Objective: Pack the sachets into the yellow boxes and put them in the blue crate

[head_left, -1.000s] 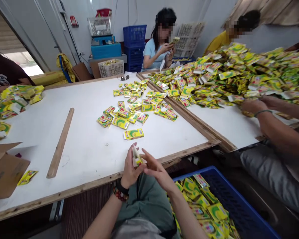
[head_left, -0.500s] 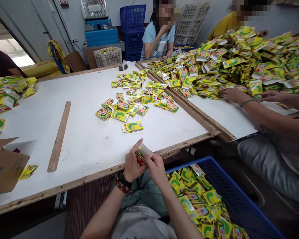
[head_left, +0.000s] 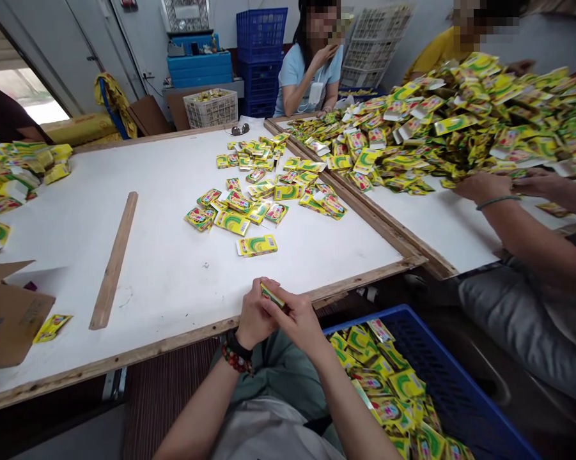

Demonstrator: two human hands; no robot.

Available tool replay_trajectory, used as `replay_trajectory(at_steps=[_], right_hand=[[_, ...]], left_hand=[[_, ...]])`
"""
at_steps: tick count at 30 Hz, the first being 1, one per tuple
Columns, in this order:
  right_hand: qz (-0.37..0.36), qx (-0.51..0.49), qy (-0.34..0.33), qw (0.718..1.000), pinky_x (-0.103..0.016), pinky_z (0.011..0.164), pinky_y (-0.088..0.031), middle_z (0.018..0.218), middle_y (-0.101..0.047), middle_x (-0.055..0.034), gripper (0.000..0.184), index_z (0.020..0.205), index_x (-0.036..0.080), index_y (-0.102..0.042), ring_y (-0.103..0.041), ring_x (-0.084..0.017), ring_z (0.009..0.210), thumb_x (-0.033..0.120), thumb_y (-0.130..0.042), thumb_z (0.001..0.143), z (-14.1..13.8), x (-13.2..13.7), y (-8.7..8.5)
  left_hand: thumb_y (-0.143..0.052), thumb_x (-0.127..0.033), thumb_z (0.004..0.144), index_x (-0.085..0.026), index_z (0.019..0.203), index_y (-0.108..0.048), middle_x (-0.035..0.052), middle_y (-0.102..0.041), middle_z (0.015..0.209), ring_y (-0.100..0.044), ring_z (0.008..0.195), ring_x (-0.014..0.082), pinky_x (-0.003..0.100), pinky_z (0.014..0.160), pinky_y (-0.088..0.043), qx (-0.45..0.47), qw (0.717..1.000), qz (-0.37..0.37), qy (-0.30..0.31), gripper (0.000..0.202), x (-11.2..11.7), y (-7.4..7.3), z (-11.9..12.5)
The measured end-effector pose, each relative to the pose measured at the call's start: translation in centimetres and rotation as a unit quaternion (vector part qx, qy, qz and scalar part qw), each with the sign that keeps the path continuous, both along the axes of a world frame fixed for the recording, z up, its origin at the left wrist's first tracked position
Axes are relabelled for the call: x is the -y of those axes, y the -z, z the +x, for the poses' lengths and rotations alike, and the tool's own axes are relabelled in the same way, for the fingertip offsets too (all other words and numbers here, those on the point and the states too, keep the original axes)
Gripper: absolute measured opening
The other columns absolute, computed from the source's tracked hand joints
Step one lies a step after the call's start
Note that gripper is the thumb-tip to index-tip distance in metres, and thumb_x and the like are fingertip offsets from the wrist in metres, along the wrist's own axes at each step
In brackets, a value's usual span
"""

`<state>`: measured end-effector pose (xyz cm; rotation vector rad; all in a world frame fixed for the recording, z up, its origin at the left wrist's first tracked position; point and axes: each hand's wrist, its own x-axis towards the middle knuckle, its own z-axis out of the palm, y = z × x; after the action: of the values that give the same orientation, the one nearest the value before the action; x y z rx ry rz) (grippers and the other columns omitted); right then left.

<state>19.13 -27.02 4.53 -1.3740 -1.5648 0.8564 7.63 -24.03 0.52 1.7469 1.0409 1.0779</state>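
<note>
Both hands meet around a small yellow-green box (head_left: 272,295) above the near edge of the white table (head_left: 172,268). My left hand (head_left: 255,316) is wrapped round it from the left, and my right hand (head_left: 297,319) closes on it from the right. Only a narrow side of the box shows between the fingers. Just beyond my hands lies a single yellow box (head_left: 257,245). Farther back, a loose group of similar boxes (head_left: 233,220) is spread on the table. Right of my lap, a blue crate (head_left: 460,377) holds many yellow boxes (head_left: 388,383).
A wooden strip (head_left: 115,262) lies on the table at left, near a cardboard box (head_left: 16,326) and a yellow packet (head_left: 52,328). A big heap of boxes (head_left: 412,140) covers the right table. Co-workers sit across and at right, a co-worker's hand (head_left: 484,186) at the heap.
The pale open flap on the box in my hands no longer shows; my fingers have closed over it. The right co-worker's hand has shifted right, and the view has turned slightly.
</note>
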Motion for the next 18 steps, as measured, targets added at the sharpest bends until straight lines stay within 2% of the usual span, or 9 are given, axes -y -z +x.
replay_trajectory(at_steps=[2,5,8,10,12,14,15,17,18], right_hand=[[0.011,0.039,-0.007,0.999,-0.033,0.071,-0.054,0.108,-0.074,-0.0073,0.045,0.133,0.026,-0.055,-0.071,-0.024,0.079,0.034,-0.055,0.089,-0.3,0.0,0.2],[0.036,0.078,-0.017,0.996,-0.032,0.069,-0.052,0.097,-0.076,-0.0091,0.041,0.132,0.024,-0.057,-0.07,-0.023,0.078,0.031,-0.045,0.093,-0.5,0.3,0.3],[0.029,0.142,0.005,0.989,-0.033,0.067,-0.051,0.088,-0.076,-0.0103,0.04,0.125,0.023,-0.063,-0.07,-0.024,0.073,0.029,-0.041,0.093,0.7,1.8,-0.5],[-0.023,0.228,0.064,0.971,-0.035,0.065,-0.051,0.083,-0.076,-0.0119,0.038,0.115,0.023,-0.07,-0.07,-0.025,0.069,0.031,-0.042,0.091,2.8,3.5,-1.2],[-0.103,0.338,0.125,0.927,-0.038,0.06,-0.05,0.076,-0.074,-0.0139,0.033,0.104,0.024,-0.074,-0.069,-0.029,0.066,0.037,-0.049,0.087,5.2,4.7,-1.6],[-0.142,0.412,0.135,0.89,-0.042,0.061,-0.051,0.085,-0.074,-0.0165,0.031,0.103,0.024,-0.073,-0.07,-0.035,0.077,0.039,-0.056,0.082,6.9,4.4,-1.4],[-0.137,0.424,0.119,0.888,-0.044,0.067,-0.052,0.098,-0.073,-0.0178,0.034,0.109,0.023,-0.071,-0.069,-0.037,0.09,0.037,-0.058,0.081,7.2,3.5,-1.1],[-0.091,0.4,0.062,0.91,-0.047,0.088,-0.049,0.128,-0.06,-0.0176,0.045,0.127,0.021,-0.06,-0.055,-0.035,0.12,0.027,-0.056,0.083,6.5,0.2,-0.1],[-0.067,0.376,0.031,0.924,-0.047,0.099,-0.043,0.139,-0.052,-0.0169,0.052,0.135,0.019,-0.052,-0.045,-0.033,0.131,0.021,-0.053,0.083,5.7,-2.0,0.5]], left_hand=[[-0.062,-0.028,0.075,-0.022,0.103,-0.048,0.0053,-0.064,0.096,-0.063,0.08,0.0204,0.031,0.069,-0.048,0.003,1.0,-0.002,-0.002,0.032,-0.1,-0.1,0.0],[-0.057,-0.024,0.077,-0.021,0.104,-0.048,0.0061,-0.062,0.098,-0.062,0.084,0.0201,0.032,0.074,-0.049,0.011,1.0,0.018,0.008,0.028,0.0,-0.2,-0.1],[-0.066,-0.03,0.072,-0.02,0.116,-0.046,0.0099,-0.057,0.114,-0.059,0.095,0.0222,0.034,0.079,-0.05,0.019,0.997,0.036,0.06,0.049,0.2,-0.4,-0.6],[-0.07,-0.042,0.07,-0.02,0.124,-0.043,0.0127,-0.051,0.124,-0.055,0.102,0.0245,0.036,0.081,-0.051,0.043,0.994,0.032,0.1,0.065,0.3,-0.4,-1.0],[-0.062,-0.05,0.078,-0.02,0.124,-0.043,0.0131,-0.048,0.124,-0.052,0.104,0.0244,0.036,0.081,-0.051,0.098,0.992,0.016,0.079,0.059,0.3,-0.2,-1.2],[-0.05,-0.05,0.087,-0.02,0.118,-0.046,0.0121,-0.049,0.117,-0.051,0.102,0.023,0.034,0.078,-0.05,0.162,0.987,0.001,0.008,0.043,0.2,0.1,-1.0],[-0.047,-0.048,0.089,-0.02,0.114,-0.047,0.0113,-0.049,0.113,-0.051,0.101,0.0226,0.033,0.077,-0.05,0.183,0.983,-0.001,-0.026,0.038,0.2,0.2,-0.9],[-0.046,-0.047,0.09,-0.019,0.108,-0.048,0.0103,-0.048,0.109,-0.05,0.102,0.0227,0.033,0.078,-0.049,0.197,0.977,0.007,-0.077,0.033,0.0,0.4,-0.5],[-0.046,-0.046,0.09,-0.019,0.106,-0.048,0.0103,-0.048,0.11,-0.05,0.104,0.0231,0.034,0.08,-0.048,0.193,0.976,0.017,-0.1,0.031,-0.1,0.5,-0.3]])
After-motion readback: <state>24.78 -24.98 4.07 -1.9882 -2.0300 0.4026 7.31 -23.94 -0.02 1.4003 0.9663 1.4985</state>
